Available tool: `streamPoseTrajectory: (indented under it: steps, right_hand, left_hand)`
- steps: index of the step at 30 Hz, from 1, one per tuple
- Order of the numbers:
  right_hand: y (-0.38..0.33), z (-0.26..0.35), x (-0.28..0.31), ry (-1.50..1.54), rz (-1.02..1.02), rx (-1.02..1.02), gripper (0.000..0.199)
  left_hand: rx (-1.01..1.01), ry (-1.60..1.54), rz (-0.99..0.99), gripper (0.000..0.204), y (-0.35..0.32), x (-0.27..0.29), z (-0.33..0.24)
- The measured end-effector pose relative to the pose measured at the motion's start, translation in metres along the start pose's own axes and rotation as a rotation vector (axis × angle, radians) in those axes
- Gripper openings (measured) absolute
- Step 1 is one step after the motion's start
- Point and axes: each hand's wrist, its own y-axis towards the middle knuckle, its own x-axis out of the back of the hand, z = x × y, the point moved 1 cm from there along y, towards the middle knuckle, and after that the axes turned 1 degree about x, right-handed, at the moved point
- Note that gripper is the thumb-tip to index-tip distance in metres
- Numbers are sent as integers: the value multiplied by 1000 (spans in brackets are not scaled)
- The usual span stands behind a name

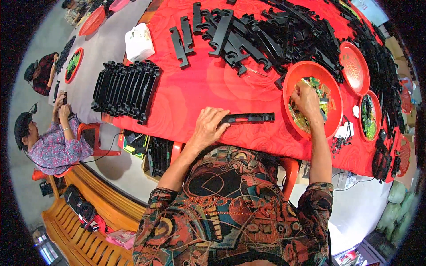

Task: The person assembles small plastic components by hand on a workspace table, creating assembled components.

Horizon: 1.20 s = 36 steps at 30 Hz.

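My left hand (208,126) is closed round one end of a long black plastic part (255,118) with a slot in it. The part lies roughly level over the table's near edge, pointing right. My right hand (306,99) reaches into a red plastic bowl (290,80) of small green, yellow and clear pieces (326,95). Its fingers are curled together among the pieces; what they grip is hidden. To the left, a neat row of similar black parts (126,91) rests at the table's edge.
A large heap of black parts (284,35) covers the far side of the red tablecloth (177,93). A red plate (355,66) and another bowl of small pieces (369,116) stand at right. A white tissue pack (139,42) lies far left. Another person (57,142) sits at left, near a wooden bench (93,204).
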Motion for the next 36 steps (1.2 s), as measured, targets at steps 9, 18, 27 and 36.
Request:
streamPoseTrajectory:
  steps: [9, 18, 27, 36]
  right_hand:
    - [0, 3, -17, -52, 101, -98, 14]
    - [3, 4, -20, -244, 91, -50, 14]
    - [-11, 26, 3, -215, 132, -20, 10]
    - [-64, 121, 23, 523, -379, -51, 16]
  left_hand:
    - [-9, -7, -20, 39, -6, 3, 2]
    - [-25, -2, -28, 39, -3, -1, 2]
    - [-26, 10, -14, 41, -6, 0, 3]
    - [-8, 65, 19, 47, -9, 2, 1]
